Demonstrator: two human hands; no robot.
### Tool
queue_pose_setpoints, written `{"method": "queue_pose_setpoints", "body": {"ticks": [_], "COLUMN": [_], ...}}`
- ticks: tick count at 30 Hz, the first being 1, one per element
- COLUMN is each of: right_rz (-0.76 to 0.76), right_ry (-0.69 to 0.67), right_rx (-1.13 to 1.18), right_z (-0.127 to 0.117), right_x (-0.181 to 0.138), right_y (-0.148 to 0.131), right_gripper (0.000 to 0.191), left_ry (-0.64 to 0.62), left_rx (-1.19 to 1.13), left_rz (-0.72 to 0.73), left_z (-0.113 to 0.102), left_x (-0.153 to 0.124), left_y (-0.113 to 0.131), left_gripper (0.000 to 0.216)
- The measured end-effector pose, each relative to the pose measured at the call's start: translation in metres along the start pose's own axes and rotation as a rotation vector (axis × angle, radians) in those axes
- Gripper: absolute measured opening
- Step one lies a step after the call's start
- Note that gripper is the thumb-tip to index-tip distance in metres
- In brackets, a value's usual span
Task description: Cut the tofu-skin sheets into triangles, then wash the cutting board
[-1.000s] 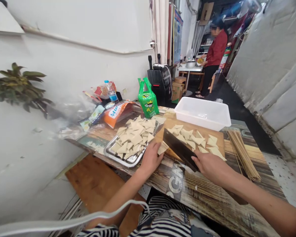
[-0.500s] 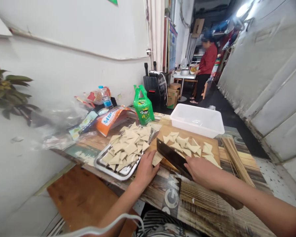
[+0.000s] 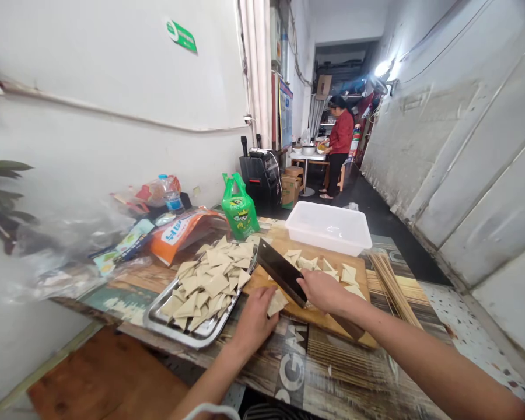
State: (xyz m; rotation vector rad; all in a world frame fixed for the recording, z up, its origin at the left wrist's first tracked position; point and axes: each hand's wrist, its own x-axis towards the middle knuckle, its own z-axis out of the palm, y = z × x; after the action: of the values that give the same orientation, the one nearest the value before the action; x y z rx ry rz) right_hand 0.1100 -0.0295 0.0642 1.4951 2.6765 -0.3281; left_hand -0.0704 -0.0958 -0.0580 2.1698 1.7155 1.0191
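My right hand point(image 3: 321, 290) grips a dark, broad-bladed cleaver point(image 3: 280, 271), its blade tilted over the left part of a wooden cutting board point(image 3: 364, 274). In my left hand point(image 3: 257, 318), between thumb and fingers, is a flat pale piece of what looks like tofu sheet point(image 3: 277, 302), at the board's near left edge beside the blade. Cut triangular pieces point(image 3: 308, 262) lie on the board behind the cleaver, partly hidden by it and my right hand. Left of my left hand, a metal tray point(image 3: 157, 326) holds a heap of similar pieces point(image 3: 212, 280).
A white plastic tub point(image 3: 328, 227) stands behind the board, a green bag point(image 3: 240, 213) left of it. Thin wooden skewers point(image 3: 391, 286) lie at the right. An orange package point(image 3: 179, 233) and plastic wrappings cover the table's left end. A person point(image 3: 339, 143) stands at a far table.
My view has tilted up and turned right. The cleaver has risen relative to the board, and my left hand has shifted slightly right with the pale piece.
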Motion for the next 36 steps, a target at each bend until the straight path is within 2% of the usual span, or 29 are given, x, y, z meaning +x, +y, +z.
{"method": "queue_pose_setpoints", "body": {"ticks": [4, 8, 10, 12, 15, 17, 20, 24, 29, 34, 36], "right_rz": [0.039, 0.071, 0.087, 0.098, 0.100, 0.097, 0.090, 0.104, 0.111, 0.074, 0.036], "right_ry": [0.081, 0.105, 0.100, 0.103, 0.121, 0.122, 0.132, 0.073, -0.004, -0.036, -0.036], "right_rx": [0.003, 0.016, 0.028, 0.053, 0.087, 0.093, 0.096, 0.102, 0.055, -0.044, -0.075], "right_z": [-0.006, -0.016, -0.019, -0.020, -0.016, -0.011, -0.003, 0.002, 0.002, 0.008, 0.010], "right_x": [-0.015, -0.041, -0.054, -0.064, -0.074, -0.076, -0.078, -0.081, -0.091, -0.098, -0.099], "right_y": [0.018, 0.034, 0.039, 0.043, 0.050, 0.054, 0.060, 0.061, 0.056, 0.053, 0.053], "right_gripper": [0.033, 0.034, 0.034, 0.035, 0.037, 0.036, 0.035, 0.036, 0.034, 0.031, 0.030], "left_ry": [-0.137, -0.210, -0.199, -0.129, 0.006, 0.051, 0.046, -0.050, -0.020, -0.117, -0.115], "left_rx": [-0.077, -0.075, -0.066, -0.046, 0.034, 0.104, 0.178, 0.181, 0.152, 0.078, 0.079], "left_rz": [0.109, 0.151, 0.172, 0.169, 0.112, 0.062, 0.000, 0.034, 0.087, 0.137, 0.122], "left_z": [0.002, -0.008, -0.015, -0.021, -0.025, -0.025, -0.025, -0.026, -0.023, -0.006, -0.002], "left_x": [0.018, 0.029, 0.029, 0.025, 0.020, 0.020, 0.025, 0.033, 0.024, 0.011, 0.010], "left_y": [0.014, 0.021, 0.019, 0.013, -0.002, -0.012, -0.025, -0.031, -0.011, 0.019, 0.024], "left_gripper": [0.055, 0.059, 0.059, 0.056, 0.050, 0.047, 0.046, 0.042, 0.031, 0.015, 0.014]}}
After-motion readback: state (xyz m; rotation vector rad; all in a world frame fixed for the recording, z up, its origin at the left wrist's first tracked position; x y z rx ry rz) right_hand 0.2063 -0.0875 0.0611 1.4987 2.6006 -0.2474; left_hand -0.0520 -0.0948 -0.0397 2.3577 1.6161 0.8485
